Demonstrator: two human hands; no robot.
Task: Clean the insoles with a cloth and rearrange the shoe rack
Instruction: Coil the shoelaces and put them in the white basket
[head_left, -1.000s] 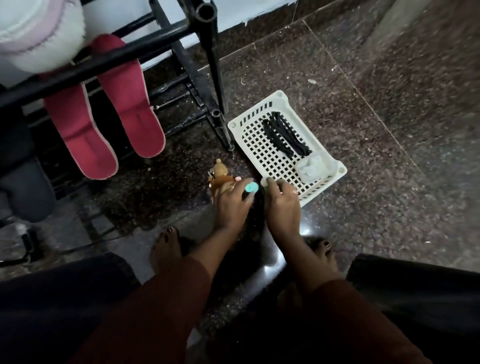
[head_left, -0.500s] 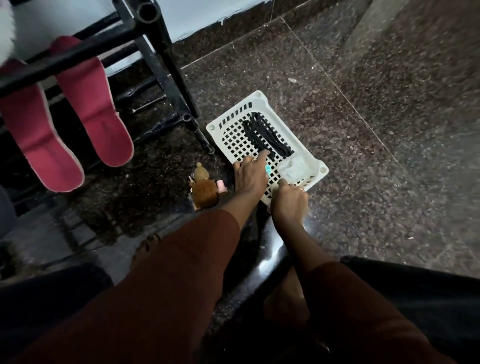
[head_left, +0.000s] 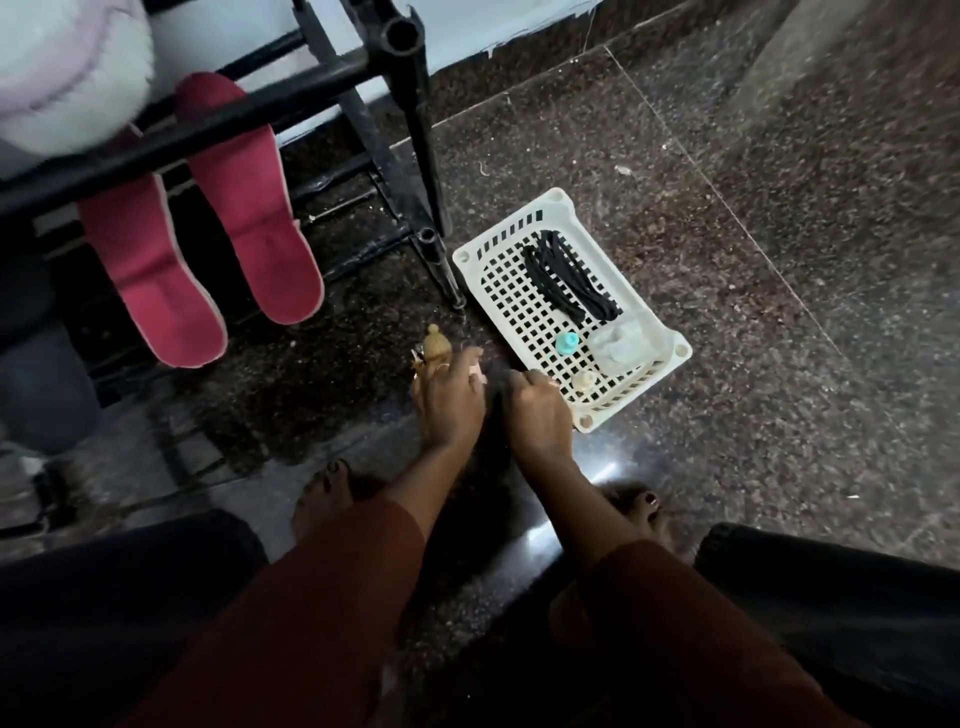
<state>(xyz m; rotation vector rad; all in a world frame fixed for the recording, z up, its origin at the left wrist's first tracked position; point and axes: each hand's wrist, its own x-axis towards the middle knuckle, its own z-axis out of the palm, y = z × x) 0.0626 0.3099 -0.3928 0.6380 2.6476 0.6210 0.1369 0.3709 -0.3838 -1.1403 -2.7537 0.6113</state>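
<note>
Floor clutter beside the rack, dim light.
White slotted basket (head_left: 631, 280) on speckled dark stone floor (head_left: 727, 364), holding a bundle of black cords (head_left: 569, 280), a teal cap (head_left: 566, 344), a crumpled clear plastic piece (head_left: 621, 345) in its near corner; small tan doll (head_left: 435, 343) just left of the basket.

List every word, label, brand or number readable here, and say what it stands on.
None: there is no readable text anywhere in this view.
The white basket, the teal cap in it, the red slippers and the black shoe rack show no print, label or number.
</note>
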